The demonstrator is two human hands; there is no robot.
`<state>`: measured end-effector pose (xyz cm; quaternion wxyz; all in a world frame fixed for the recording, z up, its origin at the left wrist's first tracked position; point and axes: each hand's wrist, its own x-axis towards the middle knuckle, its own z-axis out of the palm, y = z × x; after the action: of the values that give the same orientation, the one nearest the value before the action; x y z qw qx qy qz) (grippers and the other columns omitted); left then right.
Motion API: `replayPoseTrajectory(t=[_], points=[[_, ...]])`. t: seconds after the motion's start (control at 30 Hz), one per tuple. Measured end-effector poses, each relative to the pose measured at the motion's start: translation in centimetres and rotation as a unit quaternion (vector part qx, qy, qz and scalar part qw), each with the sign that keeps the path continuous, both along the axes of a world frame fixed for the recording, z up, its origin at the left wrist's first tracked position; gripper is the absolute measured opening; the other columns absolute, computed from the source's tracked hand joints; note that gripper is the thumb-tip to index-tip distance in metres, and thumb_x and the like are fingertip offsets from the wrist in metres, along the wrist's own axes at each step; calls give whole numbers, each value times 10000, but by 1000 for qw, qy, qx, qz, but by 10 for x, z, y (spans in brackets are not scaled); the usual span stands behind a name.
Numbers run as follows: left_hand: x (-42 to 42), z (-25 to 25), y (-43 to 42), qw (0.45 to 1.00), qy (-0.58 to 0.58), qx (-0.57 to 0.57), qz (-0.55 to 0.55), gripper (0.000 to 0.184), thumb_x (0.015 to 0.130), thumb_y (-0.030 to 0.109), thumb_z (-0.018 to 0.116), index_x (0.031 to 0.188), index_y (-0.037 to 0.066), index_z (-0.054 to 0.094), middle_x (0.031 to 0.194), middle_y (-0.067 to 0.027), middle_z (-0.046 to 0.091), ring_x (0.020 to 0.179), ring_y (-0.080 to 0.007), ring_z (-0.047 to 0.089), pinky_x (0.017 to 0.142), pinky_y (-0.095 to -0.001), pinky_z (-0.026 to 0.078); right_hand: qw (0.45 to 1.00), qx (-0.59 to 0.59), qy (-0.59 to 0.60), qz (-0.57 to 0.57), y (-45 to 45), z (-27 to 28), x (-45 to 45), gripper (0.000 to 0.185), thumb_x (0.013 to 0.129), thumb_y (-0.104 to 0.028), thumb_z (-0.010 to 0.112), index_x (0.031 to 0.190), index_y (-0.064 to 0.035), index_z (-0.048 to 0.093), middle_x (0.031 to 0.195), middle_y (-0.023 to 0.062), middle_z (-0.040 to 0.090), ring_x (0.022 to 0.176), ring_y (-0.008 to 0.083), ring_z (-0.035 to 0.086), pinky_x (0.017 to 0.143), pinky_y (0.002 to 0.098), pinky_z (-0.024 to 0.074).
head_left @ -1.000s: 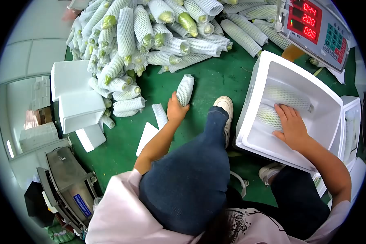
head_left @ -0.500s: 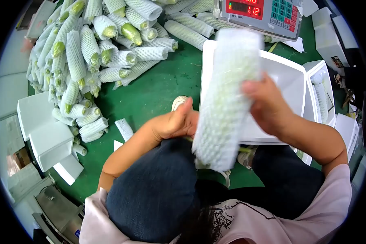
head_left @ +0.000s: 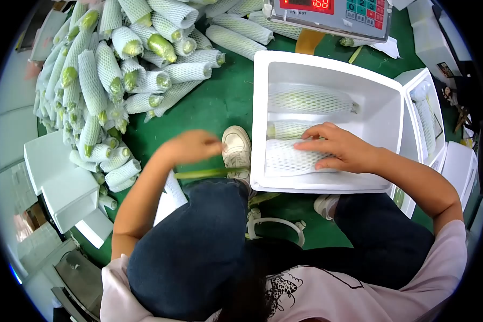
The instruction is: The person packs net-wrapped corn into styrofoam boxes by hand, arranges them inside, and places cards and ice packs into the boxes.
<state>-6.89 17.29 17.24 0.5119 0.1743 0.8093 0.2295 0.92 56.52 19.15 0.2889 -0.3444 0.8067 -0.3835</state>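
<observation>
My right hand [head_left: 341, 149] reaches into a white foam box [head_left: 327, 185], fingers spread over the top of a long vegetable in a white foam net [head_left: 287, 158]. That vegetable lies along the box's near wall. Behind it are two more pale green net-wrapped vegetables, a middle one [head_left: 287, 129] partly under my fingers and a far one [head_left: 311, 100]. My left hand [head_left: 193, 146] is apart from the box, to its left, over the green floor. Motion smears its fingers. A green leafy strip [head_left: 209, 173] lies below it, beside my shoe.
Many net-wrapped vegetables [head_left: 94, 80] are heaped at upper left. A digital scale [head_left: 333, 19] with red digits stands behind the box. More foam boxes [head_left: 421, 86] stand at right; white foam pieces [head_left: 67, 190] lie at left. A white ring-shaped object [head_left: 279, 220] lies between my feet.
The net-wrapped vegetable has gone from in front of my right hand down into the box. My left hand has moved left and up, away from it. The scale's reading differs.
</observation>
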Motion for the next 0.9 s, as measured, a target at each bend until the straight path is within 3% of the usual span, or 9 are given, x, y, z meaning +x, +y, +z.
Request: replayPoseTrajectory(t=[0.17,0.23,0.3,0.37,0.5,0.57,0.63,0.77,0.9], points=[[-96,-34,0,920,373,-71,98,276,869,266,637,1035,56,705,961,-208,685,892,-374,669,799,-469,532,982,120,133,55,-23,-25,5,468,829,-107,710,1271,-251,657,1159,103,574,1038,298,560,851,400,503],[-140,-59,24,847,520,72,83,323,855,101,604,1173,59,641,1077,-171,656,953,-375,643,782,-415,535,986,96,129,39,-23,-23,5,460,831,-99,711,1270,-225,652,1181,105,576,1064,303,560,873,392,503],[-176,-87,58,825,556,95,-17,421,835,41,585,1251,104,605,1250,-136,598,1125,-332,594,913,-439,508,993,67,100,1,-20,-19,7,450,838,-96,709,1272,-195,644,1207,107,576,1086,307,564,888,385,507],[-204,-144,82,697,694,30,-178,445,847,62,574,1283,149,592,1321,-87,556,1256,-292,518,1023,-515,435,997,27,57,-51,-17,-14,3,438,850,-95,706,1277,-163,633,1239,110,575,1106,310,574,895,379,516],[-204,-161,126,772,606,-101,-164,311,865,122,567,1164,176,632,1147,-100,563,1167,-290,518,996,-450,395,991,10,63,-119,-22,29,-13,444,862,-106,711,1293,-135,613,1257,117,590,1076,315,611,872,385,537],[-217,-187,116,747,653,19,-125,291,808,118,640,1096,160,643,1146,-102,563,1168,-304,514,1011,-465,385,986,8,94,-134,-15,49,-20,445,860,-110,717,1292,-131,611,1242,118,602,1037,320,629,845,387,547],[-207,-151,114,780,623,28,-51,506,596,114,811,1071,116,634,1192,-137,562,1182,-345,514,1012,-478,404,976,0,69,-205,-2,64,-24,420,859,-79,707,1270,-120,632,1211,125,620,1022,283,646,842,381,545],[-160,-48,114,724,515,306,342,552,615,139,872,1084,96,584,1189,-159,577,1093,-351,590,956,-429,487,906,-67,-184,-375,18,73,-24,311,967,-177,606,1265,-92,640,1229,121,621,1009,199,649,844,335,526],[-68,53,138,587,579,531,194,535,680,157,874,1112,113,562,1248,-172,566,1135,-368,585,992,-462,478,760,-297,-449,-364,-3,88,-21,518,1045,-419,461,1425,-71,509,1375,103,574,1117,205,616,940,354,483]])
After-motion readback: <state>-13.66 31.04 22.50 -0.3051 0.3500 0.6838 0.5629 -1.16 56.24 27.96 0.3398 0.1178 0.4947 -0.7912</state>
